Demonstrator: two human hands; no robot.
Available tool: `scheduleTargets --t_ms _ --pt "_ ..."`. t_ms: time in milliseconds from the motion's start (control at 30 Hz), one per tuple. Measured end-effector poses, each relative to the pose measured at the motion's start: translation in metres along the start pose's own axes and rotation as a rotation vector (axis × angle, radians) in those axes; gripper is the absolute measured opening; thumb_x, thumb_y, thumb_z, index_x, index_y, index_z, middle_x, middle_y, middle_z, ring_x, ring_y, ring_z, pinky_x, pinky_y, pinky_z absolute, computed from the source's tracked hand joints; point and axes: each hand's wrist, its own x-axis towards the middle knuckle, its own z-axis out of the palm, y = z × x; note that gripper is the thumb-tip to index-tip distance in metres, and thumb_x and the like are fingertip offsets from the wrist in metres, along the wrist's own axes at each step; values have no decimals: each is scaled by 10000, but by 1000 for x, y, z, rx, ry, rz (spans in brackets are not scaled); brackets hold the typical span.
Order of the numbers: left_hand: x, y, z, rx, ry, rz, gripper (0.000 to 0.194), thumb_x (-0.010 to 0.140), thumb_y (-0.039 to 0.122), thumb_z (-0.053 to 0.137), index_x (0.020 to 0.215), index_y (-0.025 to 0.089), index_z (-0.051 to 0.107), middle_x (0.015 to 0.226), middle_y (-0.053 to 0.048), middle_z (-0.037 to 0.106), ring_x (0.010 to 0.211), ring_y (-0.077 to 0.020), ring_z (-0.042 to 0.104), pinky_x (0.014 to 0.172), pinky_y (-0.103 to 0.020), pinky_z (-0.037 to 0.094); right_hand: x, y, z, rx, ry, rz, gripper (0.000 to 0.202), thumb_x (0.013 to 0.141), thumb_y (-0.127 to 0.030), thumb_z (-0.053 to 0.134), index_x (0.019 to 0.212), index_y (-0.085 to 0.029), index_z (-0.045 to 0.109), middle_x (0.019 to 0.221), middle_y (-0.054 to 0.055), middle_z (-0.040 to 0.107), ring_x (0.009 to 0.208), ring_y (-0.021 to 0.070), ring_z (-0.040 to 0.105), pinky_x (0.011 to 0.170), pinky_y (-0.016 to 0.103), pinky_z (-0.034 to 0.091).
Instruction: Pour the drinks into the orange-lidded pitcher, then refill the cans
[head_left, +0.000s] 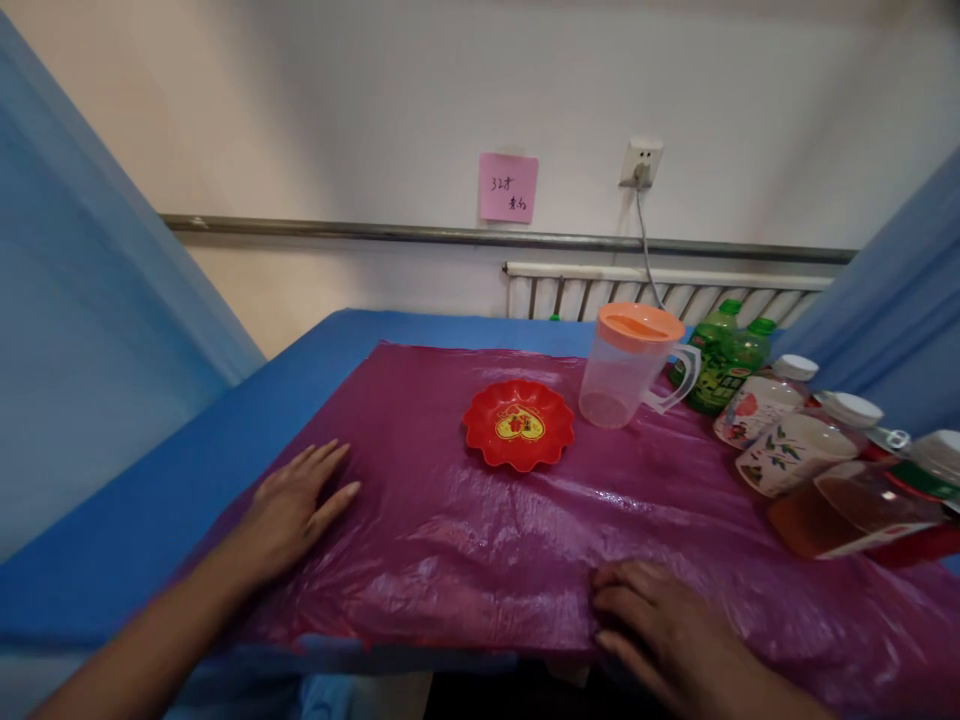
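Purple, glossy plastic sheeting (450, 560) lies beneath my spread left hand (289, 510) and loosely curved right hand (652, 605), fingers apart, neither gripping anything. I'd press lightly, lest it drag the scalloped red plastic dish (517, 425) ahead, between them.

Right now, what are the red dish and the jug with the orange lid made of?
The red dish looks like smooth plastic: bright colour, wavy moulded rim. The jug is probably plastic too: its see-through body looks milky.
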Motion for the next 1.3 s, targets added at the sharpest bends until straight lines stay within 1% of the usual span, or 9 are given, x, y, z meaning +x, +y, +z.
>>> scheduleTargets --t_ms 167,400,567,667,767,900,1033,1167,1300 --pt "-45 -11 3 84 9 -96 668 688 683 634 1202 267 730 1428 -149 642 1400 -419 510 1187 -556 373 -5 1 11 -73 -64 -59 137 963 -233 617 1077 -239 693 1150 48 746 1005 208 715 878 324 584" --pt "-31 8 -21 264 -9 -19 739 742 691 570 1276 199 705 1440 -177 627 1392 -413 522 1184 -549 379 -5 4 7 3 -4 -55 90 960 -251 637 1043 -235 665 1058 27 748 921 175 708 848 278 569" --pt "7 87 -50 309 -185 166 734 832 626 568 1399 162 616 1435 -165 634 1313 -371 608 1107 -496 465 3 11 -1 38 121 -52 75 983 -246 585 1022 -244 649 967 26 741 858 180 701 789 294 571" --pt "34 151 -54 253 -227 259 675 866 587 577 1425 209 596 1380 -135 682 1231 -360 669 1021 -480 522 15 25 -12 76 441 52 146 995 -284 561 1112 -257 643 1115 77 717 996 212 690 862 343 564" --pt "64 210 -53 169 -155 371 601 872 549 600 1373 218 636 1297 -126 733 1130 -329 718 909 -418 556 40 54 -35 151 816 307 320 965 -406 588 1228 -224 605 1198 133 669 932 227 681 808 375 569" --pt "103 257 -46 14 94 404 483 877 516 603 1251 226 701 912 -53 802 787 -226 740 676 -295 520 81 107 -76 256 990 676 647 837 -593 645 1305 -150 584 1153 158 694 792 236 676 787 414 555" --pt "130 254 -18 -168 423 344 436 883 512 574 1127 194 743 723 -7 727 649 -174 666 629 -262 468 107 147 -99 253 990 710 605 766 -636 654 1136 -157 679 1092 156 736 804 263 684 773 415 540" --pt "150 212 27 -386 527 230 416 839 524 583 1003 186 762 614 22 647 577 -151 605 627 -253 466 115 161 -94 303 915 654 484 775 -688 588 831 -217 684 752 62 726 649 233 661 606 331 501" --pt "166 168 61 -471 591 77 413 791 517 574 891 159 752 600 9 622 572 -157 585 601 -260 453 118 159 -89 306 887 623 516 791 -726 520 754 -224 633 603 14 642 535 200 587 532 298 429"
